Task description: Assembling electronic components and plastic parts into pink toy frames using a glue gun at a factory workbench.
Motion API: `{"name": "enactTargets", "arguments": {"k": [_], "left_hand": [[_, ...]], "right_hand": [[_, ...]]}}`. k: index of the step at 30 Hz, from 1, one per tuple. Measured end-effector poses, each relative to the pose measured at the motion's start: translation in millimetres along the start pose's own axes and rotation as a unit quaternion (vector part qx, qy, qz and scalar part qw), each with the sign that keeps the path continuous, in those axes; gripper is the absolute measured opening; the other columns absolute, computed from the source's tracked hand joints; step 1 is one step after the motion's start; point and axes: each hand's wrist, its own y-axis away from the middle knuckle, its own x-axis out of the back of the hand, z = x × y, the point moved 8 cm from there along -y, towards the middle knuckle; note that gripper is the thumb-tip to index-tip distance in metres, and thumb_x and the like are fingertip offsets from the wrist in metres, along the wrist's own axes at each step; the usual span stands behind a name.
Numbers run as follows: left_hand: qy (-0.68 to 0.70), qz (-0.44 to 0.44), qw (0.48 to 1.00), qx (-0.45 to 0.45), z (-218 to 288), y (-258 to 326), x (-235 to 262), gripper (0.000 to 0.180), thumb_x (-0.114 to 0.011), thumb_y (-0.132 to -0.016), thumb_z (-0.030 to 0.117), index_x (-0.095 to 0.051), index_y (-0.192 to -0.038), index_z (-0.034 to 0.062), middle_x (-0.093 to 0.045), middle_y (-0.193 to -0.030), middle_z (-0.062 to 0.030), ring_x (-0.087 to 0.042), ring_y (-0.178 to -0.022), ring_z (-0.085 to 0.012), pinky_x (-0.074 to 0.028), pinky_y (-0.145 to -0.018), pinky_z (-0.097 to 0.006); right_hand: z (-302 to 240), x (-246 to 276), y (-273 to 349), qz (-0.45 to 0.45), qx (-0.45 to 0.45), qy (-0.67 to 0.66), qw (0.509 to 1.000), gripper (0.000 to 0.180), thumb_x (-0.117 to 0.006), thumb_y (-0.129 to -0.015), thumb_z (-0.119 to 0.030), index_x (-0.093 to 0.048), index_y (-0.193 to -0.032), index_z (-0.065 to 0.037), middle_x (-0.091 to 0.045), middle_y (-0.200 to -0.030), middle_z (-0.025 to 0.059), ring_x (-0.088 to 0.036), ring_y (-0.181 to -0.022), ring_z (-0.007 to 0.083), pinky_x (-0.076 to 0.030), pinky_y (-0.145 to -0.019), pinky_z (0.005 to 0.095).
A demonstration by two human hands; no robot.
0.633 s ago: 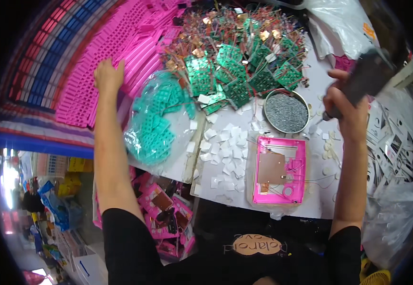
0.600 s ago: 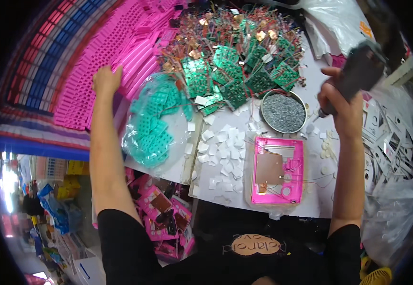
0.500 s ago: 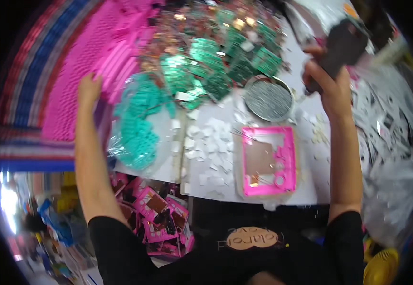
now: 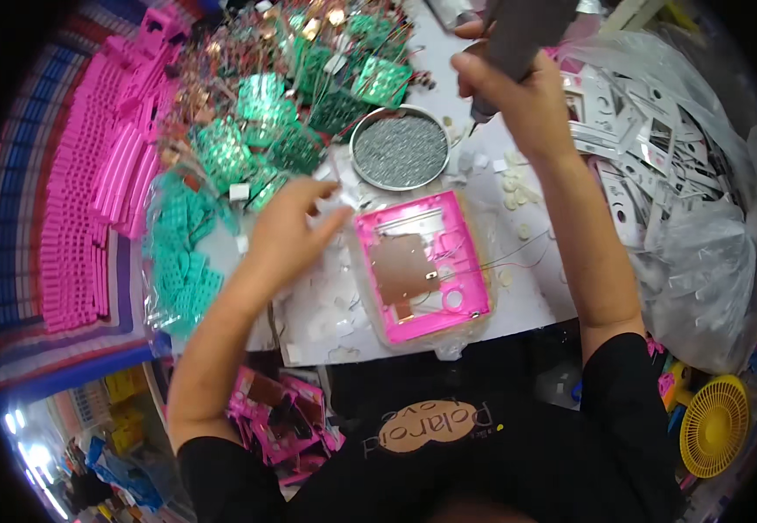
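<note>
My right hand (image 4: 525, 103) grips a dark power screwdriver (image 4: 528, 33), its tip pointing down beside a round tin (image 4: 354, 157) of small grey metal screws. Open, with thumb and fingers apart, my left hand (image 4: 289, 225) hovers over small white pieces to the left of a pink plastic frame (image 4: 426, 331). That frame lies slightly turned on a plastic-wrapped pad in front of me. Inside it sits a brown flat panel (image 4: 403, 268), and thin wires run out of it to the right. Neither hand touches the frame.
Green circuit boards (image 4: 261, 98) with wires heap up behind. Teal plastic parts (image 4: 182, 270) lie in a clear bag at left, beside stacked pink parts (image 4: 73, 218). White printed pieces (image 4: 635, 148) fill a bag at right. Pink assemblies (image 4: 278, 418) sit below the table edge.
My left hand has come from the pink parts at the left to beside the frame, with nothing visible in it. The view has shifted; my right hand still holds the screwdriver. The frame looks turned.
</note>
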Motion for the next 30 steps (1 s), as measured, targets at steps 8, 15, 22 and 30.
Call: {"name": "enactTargets", "arguments": {"k": [8,15,22,30], "left_hand": [[0.125,0.059,0.989,-0.045,42.1,6.1,-49.0,0.007,-0.07,-0.086,0.003,-0.067,-0.092,0.0012,-0.066,-0.082,-0.0122,-0.062,-0.073,-0.0276,-0.05,-0.072,-0.037],[0.089,0.068,0.993,-0.038,46.9,32.6,-57.8,0.012,-0.071,-0.088,0.004,-0.072,-0.098,-0.002,-0.07,-0.082,-0.0126,-0.064,-0.068,-0.0188,-0.05,-0.064,-0.031],[0.162,0.074,0.984,-0.008,29.4,33.8,-52.7,0.013,-0.073,-0.087,0.006,-0.072,-0.097,-0.0019,-0.069,-0.079,-0.0129,-0.063,-0.066,-0.0202,-0.049,-0.063,-0.032],[0.258,0.084,0.962,0.029,17.1,36.0,-52.6,0.011,-0.071,-0.088,0.001,-0.072,-0.099,-0.0007,-0.071,-0.084,-0.0112,-0.064,-0.069,-0.0209,-0.049,-0.065,-0.03]], "right_hand": [[-76.3,-8.1,96.2,0.063,0.262,0.307,0.913,0.058,-0.083,-0.078,-0.018,-0.058,-0.126,0.003,-0.064,-0.117,0.0186,-0.061,-0.106,0.0377,-0.051,-0.089,0.0435],[23.4,-78.8,134.5,-0.164,0.006,0.209,0.964,0.023,-0.069,-0.093,-0.024,-0.071,-0.107,-0.006,-0.07,-0.094,0.0137,-0.069,-0.087,0.0325,-0.054,-0.077,0.0403],[23.8,-90.2,127.5,-0.175,0.053,0.282,0.942,0.021,-0.068,-0.093,-0.023,-0.068,-0.099,-0.004,-0.068,-0.09,0.0143,-0.067,-0.085,0.0342,-0.053,-0.075,0.042],[11.6,-83.8,132.9,-0.164,0.027,0.158,0.973,0.03,-0.068,-0.094,-0.017,-0.067,-0.12,-0.002,-0.071,-0.097,0.0141,-0.07,-0.087,0.03,-0.055,-0.078,0.0374]]}}
